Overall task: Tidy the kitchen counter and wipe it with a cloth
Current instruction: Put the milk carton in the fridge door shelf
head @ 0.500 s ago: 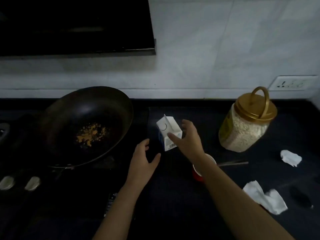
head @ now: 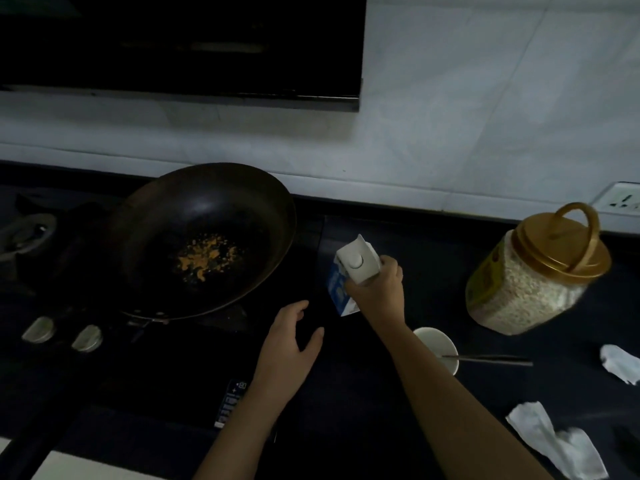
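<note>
My right hand (head: pixel 377 289) hides the near side of the tilted milk carton (head: pixel 349 271) it grips, between wok (head: pixel 207 237) and jar (head: pixel 526 282); whether its base touches the counter (head: pixel 433 251) I cannot tell. My left hand (head: pixel 291 344) hovers spread wide, holding nothing. The wok holds orange crumbs, the jar pale grain.

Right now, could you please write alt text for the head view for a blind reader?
The right hand grips a small white-and-blue carton over a dark counter, the left hand open beside it. A wok with orange crumbs sits to the left; a gold-lidded jar, a bowl and crumpled tissues lie to the right.
</note>
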